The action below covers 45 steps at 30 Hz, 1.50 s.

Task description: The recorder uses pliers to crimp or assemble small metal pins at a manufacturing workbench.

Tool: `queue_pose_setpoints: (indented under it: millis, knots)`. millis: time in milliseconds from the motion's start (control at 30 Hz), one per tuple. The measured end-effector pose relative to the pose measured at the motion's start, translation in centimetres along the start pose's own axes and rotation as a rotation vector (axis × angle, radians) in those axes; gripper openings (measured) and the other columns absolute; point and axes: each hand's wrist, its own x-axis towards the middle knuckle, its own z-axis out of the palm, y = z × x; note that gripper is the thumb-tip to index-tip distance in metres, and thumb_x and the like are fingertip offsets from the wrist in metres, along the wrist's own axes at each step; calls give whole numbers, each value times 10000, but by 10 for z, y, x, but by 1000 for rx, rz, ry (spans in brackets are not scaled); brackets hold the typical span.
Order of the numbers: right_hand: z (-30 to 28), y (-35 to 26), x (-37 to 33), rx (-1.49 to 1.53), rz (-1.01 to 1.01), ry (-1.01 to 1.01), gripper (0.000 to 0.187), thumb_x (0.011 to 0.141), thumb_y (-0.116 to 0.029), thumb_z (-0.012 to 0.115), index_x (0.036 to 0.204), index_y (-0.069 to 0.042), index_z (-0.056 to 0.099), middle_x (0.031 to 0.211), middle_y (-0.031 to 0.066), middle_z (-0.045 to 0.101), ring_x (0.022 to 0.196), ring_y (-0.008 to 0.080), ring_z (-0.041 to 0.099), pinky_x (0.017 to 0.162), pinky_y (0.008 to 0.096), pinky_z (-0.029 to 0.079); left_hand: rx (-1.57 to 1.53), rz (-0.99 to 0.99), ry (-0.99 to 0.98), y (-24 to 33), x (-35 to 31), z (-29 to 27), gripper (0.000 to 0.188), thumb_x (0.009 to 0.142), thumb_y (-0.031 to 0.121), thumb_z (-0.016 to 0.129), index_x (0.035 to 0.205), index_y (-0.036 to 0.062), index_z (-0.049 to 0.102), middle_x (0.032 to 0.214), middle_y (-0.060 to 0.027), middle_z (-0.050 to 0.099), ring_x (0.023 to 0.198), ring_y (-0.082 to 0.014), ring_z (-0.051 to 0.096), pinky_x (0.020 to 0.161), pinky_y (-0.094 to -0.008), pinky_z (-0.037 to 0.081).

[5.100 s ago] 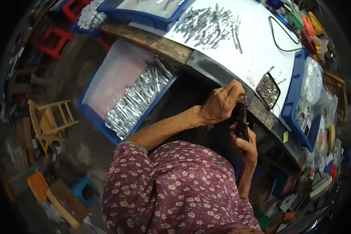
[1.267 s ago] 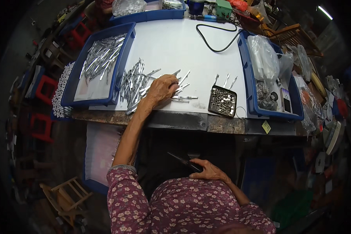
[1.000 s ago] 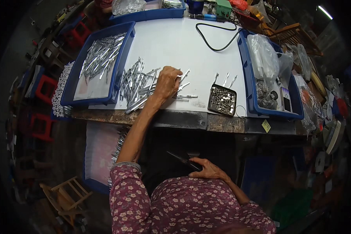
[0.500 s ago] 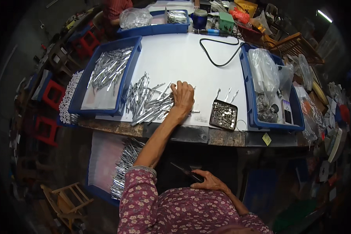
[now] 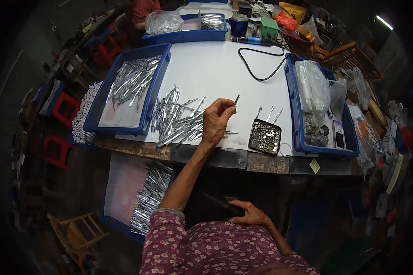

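My left hand [image 5: 215, 120] is raised over the white tabletop, thumb and forefinger pinched on a slim metal piece [image 5: 237, 100] that stands nearly upright and looks dark. Just left of that hand lies a loose pile of slim silver metal pieces [image 5: 178, 118]. My right hand [image 5: 249, 213] is low in front of my body, below the table edge, closed around a dark, long, pointed tool [image 5: 222, 204]; its kind is hard to make out. A square dark tray [image 5: 251, 143] of small round metal parts sits near the table's front edge, with 3 slim pieces [image 5: 270, 112] lying behind it.
On the left stands a blue bin [image 5: 145, 120] of metal pieces; another blue bin [image 5: 106, 211] sits below the table. A blue bin [image 5: 298, 137] with plastic bags is at right. A black cable [image 5: 251, 74] and blue-handled tool [image 5: 250, 40] lie behind. A person's red sleeve [image 5: 142, 11] shows far left.
My left hand has lifted off the pile's right side and turned, now pinching a slim metal piece. My right hand and its tool have barely moved. The view has shifted slightly.
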Motion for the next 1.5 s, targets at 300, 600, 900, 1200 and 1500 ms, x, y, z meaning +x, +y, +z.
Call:
queue_pose_setpoints:
  millis: [300, 600, 900, 1200, 1500]
  knots:
    - [-2, -8, -1, -51, -49, -59, 682, 651, -378, 734, 1182, -14, 509, 1095, 154, 574, 1043, 281, 532, 891, 395, 405, -323, -261, -19, 24, -49, -26, 226, 800, 123, 653, 959, -29, 601, 740, -52, 637, 573, -46, 496, 514, -179, 400]
    - [0, -7, -8, -70, -136, -84, 705, 648, -339, 747, 1188, 33, 489, 1139, 192, 552, 1084, 312, 513, 933, 379, 392, -353, -226, -45, 18, -81, -34, 142, 832, 121, 609, 899, -4, 601, 796, -64, 639, 600, -61, 501, 553, -194, 416]
    - [-9, -13, -12, 28, -290, 55, 531, 640, -203, 761, 1073, 10, 540, 959, 84, 579, 914, 168, 545, 808, 287, 420, -315, -262, -29, 8, -89, -38, 126, 833, 111, 601, 893, -1, 599, 819, -73, 636, 649, -88, 540, 606, -207, 447]
    - [-32, -76, -19, 35, -261, 504, 318, 640, -149, 699, 896, -34, 550, 733, -38, 477, 644, 29, 429, 566, 180, 338, -345, -210, -40, 8, -88, -38, 110, 835, 94, 596, 880, -7, 594, 819, -89, 639, 665, -104, 561, 609, -224, 466]
    - [-49, -112, 20, -543, -579, 853, 334, 666, -51, 677, 966, -15, 536, 734, 80, 542, 613, 180, 542, 563, 263, 422, -168, -175, -95, 13, -98, -30, 95, 830, 75, 583, 889, 11, 622, 762, -2, 616, 657, -59, 544, 588, -200, 445]
